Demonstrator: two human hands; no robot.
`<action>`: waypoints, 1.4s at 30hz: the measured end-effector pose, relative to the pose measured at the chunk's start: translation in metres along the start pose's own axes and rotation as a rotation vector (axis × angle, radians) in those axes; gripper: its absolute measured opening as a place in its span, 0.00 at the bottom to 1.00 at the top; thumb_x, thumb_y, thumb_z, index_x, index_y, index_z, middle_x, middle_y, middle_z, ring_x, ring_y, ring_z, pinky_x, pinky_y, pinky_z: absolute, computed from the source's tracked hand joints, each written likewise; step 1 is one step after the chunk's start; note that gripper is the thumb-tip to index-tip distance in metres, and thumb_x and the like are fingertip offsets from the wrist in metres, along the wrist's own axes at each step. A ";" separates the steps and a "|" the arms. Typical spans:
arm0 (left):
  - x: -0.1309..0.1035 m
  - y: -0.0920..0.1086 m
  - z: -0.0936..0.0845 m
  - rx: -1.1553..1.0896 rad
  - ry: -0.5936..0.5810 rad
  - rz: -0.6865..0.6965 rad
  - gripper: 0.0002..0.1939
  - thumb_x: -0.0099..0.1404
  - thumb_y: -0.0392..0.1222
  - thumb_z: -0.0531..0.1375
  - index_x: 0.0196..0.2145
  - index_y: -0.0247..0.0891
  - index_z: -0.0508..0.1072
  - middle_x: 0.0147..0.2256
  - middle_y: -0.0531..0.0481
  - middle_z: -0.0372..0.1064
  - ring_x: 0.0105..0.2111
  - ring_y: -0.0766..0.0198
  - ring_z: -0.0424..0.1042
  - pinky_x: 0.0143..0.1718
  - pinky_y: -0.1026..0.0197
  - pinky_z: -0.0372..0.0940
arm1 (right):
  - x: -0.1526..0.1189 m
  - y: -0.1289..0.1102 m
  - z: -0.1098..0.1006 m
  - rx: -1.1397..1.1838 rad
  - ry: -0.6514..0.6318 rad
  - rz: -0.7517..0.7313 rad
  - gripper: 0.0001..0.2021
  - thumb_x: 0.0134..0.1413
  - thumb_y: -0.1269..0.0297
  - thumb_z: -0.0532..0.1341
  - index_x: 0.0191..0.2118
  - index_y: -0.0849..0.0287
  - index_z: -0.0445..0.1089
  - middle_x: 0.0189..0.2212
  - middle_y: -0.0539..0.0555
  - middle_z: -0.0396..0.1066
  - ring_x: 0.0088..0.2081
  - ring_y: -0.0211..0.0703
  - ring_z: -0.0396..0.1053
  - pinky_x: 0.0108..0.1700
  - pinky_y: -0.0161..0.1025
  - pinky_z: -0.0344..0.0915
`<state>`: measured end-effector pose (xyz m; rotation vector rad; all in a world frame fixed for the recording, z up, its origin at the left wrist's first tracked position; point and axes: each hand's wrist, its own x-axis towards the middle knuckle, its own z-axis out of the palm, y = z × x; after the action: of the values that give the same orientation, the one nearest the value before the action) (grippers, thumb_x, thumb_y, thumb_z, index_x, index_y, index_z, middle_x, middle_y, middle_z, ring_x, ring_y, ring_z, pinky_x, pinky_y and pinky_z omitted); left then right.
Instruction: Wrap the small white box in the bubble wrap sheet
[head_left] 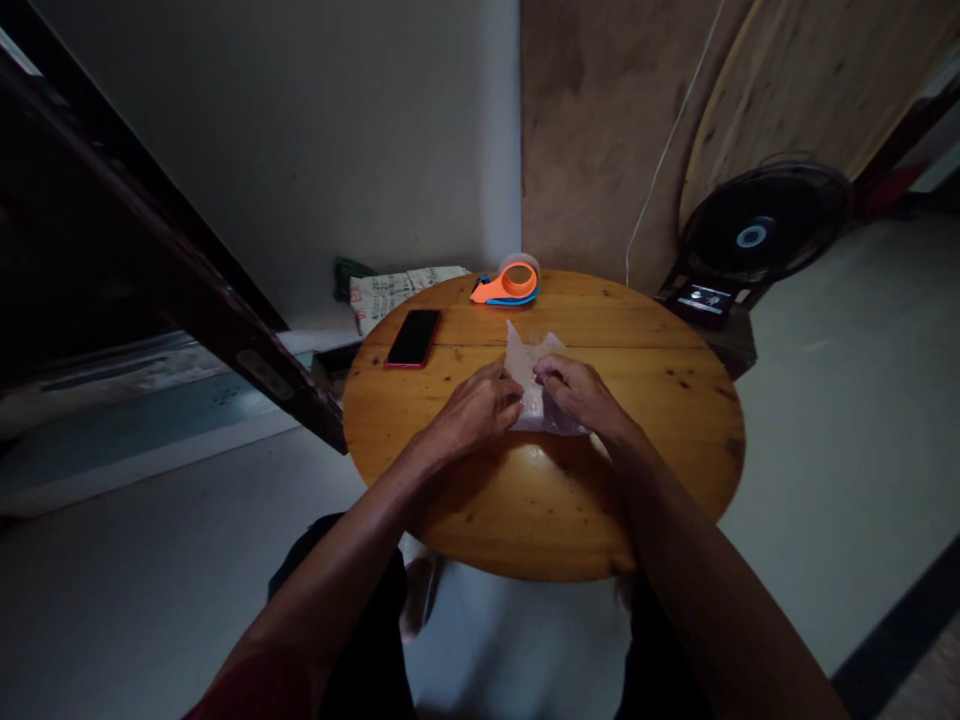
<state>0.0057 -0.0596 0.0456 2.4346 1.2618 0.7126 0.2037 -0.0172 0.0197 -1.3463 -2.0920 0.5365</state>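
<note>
A translucent, crinkled plastic wrap (532, 405) lies at the centre of the frame, its upper left corner standing up in a point. The left hand (484, 403) is at its left side, fingers curled nearly closed, with the edge held at the fingertips. The right hand (577, 388) is at its right side, fingers bent in and closed on the plastic. Both forearms enter from the bottom of the frame. The wrap rests on a round wooden table (660, 385), knots visible in the surface. Above centre, near the far rim, stands an orange and blue tape dispenser (489, 292). Left of centre lies a phone (414, 338), screen dark, edge red. At upper right, beyond the table, is a black fan (795, 235).
</note>
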 end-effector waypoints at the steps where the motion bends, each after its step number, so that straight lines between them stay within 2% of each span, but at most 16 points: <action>1: -0.001 0.000 0.001 0.005 0.002 0.012 0.09 0.63 0.36 0.56 0.35 0.37 0.77 0.39 0.47 0.68 0.39 0.62 0.69 0.42 0.60 0.65 | 0.000 0.000 0.000 -0.009 -0.006 0.000 0.13 0.56 0.67 0.52 0.41 0.58 0.74 0.37 0.55 0.77 0.39 0.45 0.72 0.42 0.38 0.64; 8: -0.001 0.003 0.001 0.077 -0.014 0.076 0.11 0.65 0.36 0.54 0.34 0.37 0.77 0.41 0.45 0.70 0.44 0.60 0.68 0.47 0.58 0.64 | 0.001 -0.001 -0.002 0.009 -0.010 -0.002 0.14 0.55 0.67 0.52 0.39 0.58 0.74 0.36 0.54 0.76 0.38 0.44 0.70 0.43 0.38 0.63; 14: -0.002 0.004 0.000 0.067 -0.061 0.118 0.13 0.68 0.38 0.52 0.37 0.38 0.77 0.43 0.45 0.71 0.46 0.59 0.67 0.50 0.58 0.62 | 0.002 0.011 -0.008 0.181 -0.028 0.023 0.12 0.55 0.60 0.54 0.31 0.59 0.72 0.27 0.50 0.71 0.30 0.40 0.66 0.32 0.34 0.61; 18: -0.005 0.002 0.002 0.067 -0.057 0.141 0.14 0.69 0.39 0.50 0.39 0.39 0.77 0.43 0.45 0.69 0.45 0.59 0.66 0.49 0.58 0.61 | 0.000 0.011 -0.013 0.242 -0.131 0.091 0.12 0.49 0.57 0.59 0.34 0.59 0.73 0.26 0.49 0.71 0.28 0.40 0.66 0.29 0.34 0.60; 22: -0.006 0.002 0.002 0.049 -0.056 0.142 0.15 0.69 0.38 0.50 0.39 0.38 0.77 0.42 0.45 0.69 0.45 0.58 0.65 0.48 0.58 0.60 | -0.003 0.004 -0.016 0.263 -0.140 0.159 0.13 0.43 0.57 0.62 0.35 0.59 0.72 0.22 0.47 0.68 0.24 0.37 0.63 0.27 0.34 0.59; 30: -0.003 0.004 0.000 0.011 -0.071 0.093 0.13 0.66 0.35 0.52 0.34 0.39 0.77 0.40 0.45 0.68 0.43 0.58 0.64 0.47 0.57 0.60 | -0.021 -0.003 -0.021 0.284 -0.018 0.352 0.17 0.36 0.55 0.65 0.34 0.61 0.71 0.23 0.48 0.67 0.24 0.38 0.62 0.26 0.35 0.58; 35: -0.003 0.000 0.004 0.034 -0.053 0.119 0.14 0.66 0.35 0.51 0.34 0.38 0.77 0.41 0.43 0.69 0.44 0.57 0.64 0.47 0.56 0.61 | -0.035 -0.002 -0.018 0.158 0.071 0.370 0.14 0.41 0.55 0.63 0.31 0.61 0.70 0.24 0.50 0.68 0.26 0.39 0.64 0.27 0.35 0.60; 37: -0.003 -0.002 0.006 0.026 -0.042 0.130 0.14 0.66 0.35 0.51 0.35 0.38 0.78 0.41 0.43 0.69 0.44 0.56 0.63 0.48 0.56 0.61 | -0.039 -0.001 -0.012 0.038 0.160 0.383 0.15 0.42 0.55 0.64 0.34 0.61 0.71 0.29 0.53 0.71 0.30 0.42 0.67 0.32 0.37 0.63; 40: -0.003 -0.004 0.008 0.019 -0.025 0.132 0.14 0.66 0.36 0.52 0.35 0.39 0.78 0.41 0.44 0.68 0.44 0.57 0.63 0.47 0.57 0.61 | -0.044 0.001 -0.004 -0.104 0.304 0.418 0.24 0.42 0.53 0.66 0.45 0.60 0.70 0.43 0.59 0.71 0.37 0.45 0.70 0.39 0.41 0.67; 42: -0.003 -0.004 0.010 0.029 -0.020 0.127 0.13 0.65 0.36 0.52 0.35 0.39 0.78 0.41 0.46 0.68 0.43 0.59 0.63 0.47 0.58 0.61 | -0.046 0.003 -0.003 -0.127 0.315 0.456 0.29 0.43 0.52 0.67 0.50 0.60 0.67 0.46 0.61 0.70 0.38 0.46 0.71 0.39 0.42 0.67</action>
<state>0.0068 -0.0603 0.0348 2.5573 1.1253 0.7064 0.2222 -0.0580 0.0079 -1.8642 -1.5911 0.3448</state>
